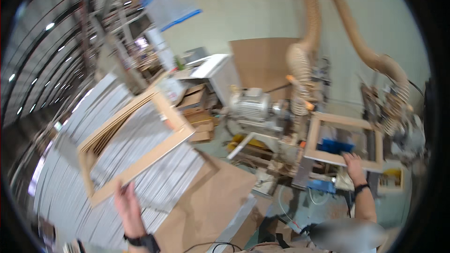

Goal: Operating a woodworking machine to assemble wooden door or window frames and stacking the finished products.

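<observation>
1. Several pale wooden rectangular frames (pixel 140 165) lie toward the right edge of grey-white stacked panels (pixel 174 178); left hand (pixel 129 206), unclenched, beside them.
2. Right hand (pixel 354 166) touches another wooden frame (pixel 347 121) over a metal machine (pixel 302 173); cannot tell whether gripping.

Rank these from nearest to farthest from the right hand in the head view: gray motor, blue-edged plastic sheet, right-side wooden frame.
1. Right-side wooden frame, at the right hand.
2. Gray motor, leftward.
3. Blue-edged plastic sheet, far upper left.
</observation>
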The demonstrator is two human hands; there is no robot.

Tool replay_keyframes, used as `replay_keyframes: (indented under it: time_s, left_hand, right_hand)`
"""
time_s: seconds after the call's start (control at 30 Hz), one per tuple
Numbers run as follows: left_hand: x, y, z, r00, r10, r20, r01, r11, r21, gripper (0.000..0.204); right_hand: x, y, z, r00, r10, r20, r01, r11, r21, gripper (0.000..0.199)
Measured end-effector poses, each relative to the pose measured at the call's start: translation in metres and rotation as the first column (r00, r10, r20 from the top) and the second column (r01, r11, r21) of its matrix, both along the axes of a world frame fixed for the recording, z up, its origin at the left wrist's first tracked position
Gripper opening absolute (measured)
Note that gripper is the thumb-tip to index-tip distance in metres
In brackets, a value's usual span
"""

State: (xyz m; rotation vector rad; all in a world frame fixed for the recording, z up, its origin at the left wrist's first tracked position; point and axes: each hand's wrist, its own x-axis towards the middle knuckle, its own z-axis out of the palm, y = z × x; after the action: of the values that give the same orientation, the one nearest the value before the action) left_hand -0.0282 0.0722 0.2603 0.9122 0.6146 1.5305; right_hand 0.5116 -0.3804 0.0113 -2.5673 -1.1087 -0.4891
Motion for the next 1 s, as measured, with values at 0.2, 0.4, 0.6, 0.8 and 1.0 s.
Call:
replay_keyframes:
  time_s: [0.2,0.4,0.6,0.8,1.0]
  left_hand:
    - [0.029,0.015,0.009,0.998,-0.03,0.056,0.026,0.997,0.072,0.022]
    - [0.004,-0.008,0.023,0.988,-0.084,0.132,0.083,0.996,0.015,0.031]
    - [-0.017,0.021,0.004,0.995,-0.076,0.07,0.065,0.987,0.144,0.025]
    - [0.084,0.037,0.032,0.96,-0.035,0.276,0.026,0.999,0.038,0.02]
    - [0.053,0.142,0.038,0.927,0.0,0.375,-0.007,1.0,0.017,0.022]
  right_hand:
    - [0.007,-0.01,-0.023,0.995,-0.095,-0.036,0.088,0.983,-0.159,0.025]
    - [0.02,-0.001,-0.003,0.998,-0.052,-0.047,0.043,0.982,-0.182,0.025]
    - [0.018,0.017,0.006,0.994,0.113,0.008,-0.113,0.992,-0.055,0.03]
    - [-0.015,-0.007,0.028,0.999,-0.027,-0.025,0.024,0.992,-0.127,0.066]
    - [-0.097,-0.051,0.022,0.963,-0.217,-0.157,0.244,0.953,0.18,0.084]
